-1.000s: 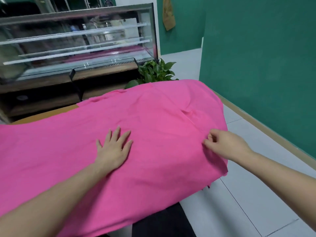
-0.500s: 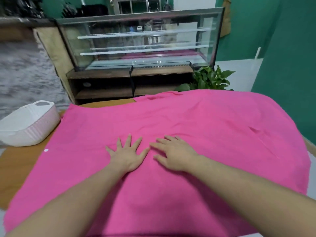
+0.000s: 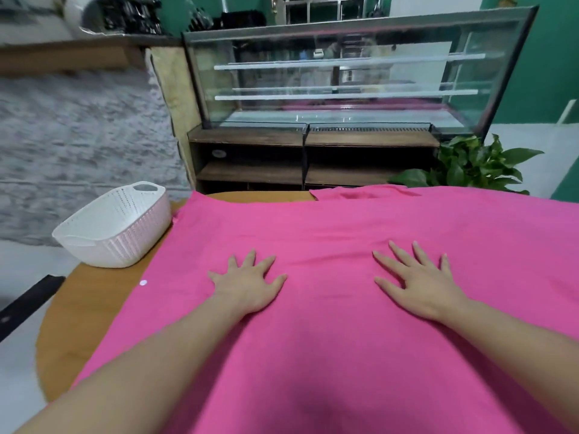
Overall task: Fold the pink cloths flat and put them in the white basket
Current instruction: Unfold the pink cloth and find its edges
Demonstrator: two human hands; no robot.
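A large pink cloth [image 3: 329, 223] lies spread over most of the wooden table [image 3: 91, 311], hanging off its near and right sides. My left hand [image 3: 249, 281] lies flat on the cloth with fingers spread, left of centre. My right hand [image 3: 418, 281] presses flat on it too, fingers spread, a hand's width and more to the right. A second pink layer [image 3: 360, 193] shows at the far edge. The white basket [image 3: 116, 227] stands at the table's far left corner, beside the cloth's left edge; nothing shows inside it.
Behind the table stands a glass display case [image 3: 344, 76] on a dark wooden shelf unit [image 3: 310, 158]. A green potted plant [image 3: 470, 164] rises at the far right. A small white dot [image 3: 143, 282] lies on the bare wood left of the cloth.
My right hand left the cloth's right edge, came to the middle beside my left hand, then slid apart to the right. The view swung left, bringing the basket into sight.
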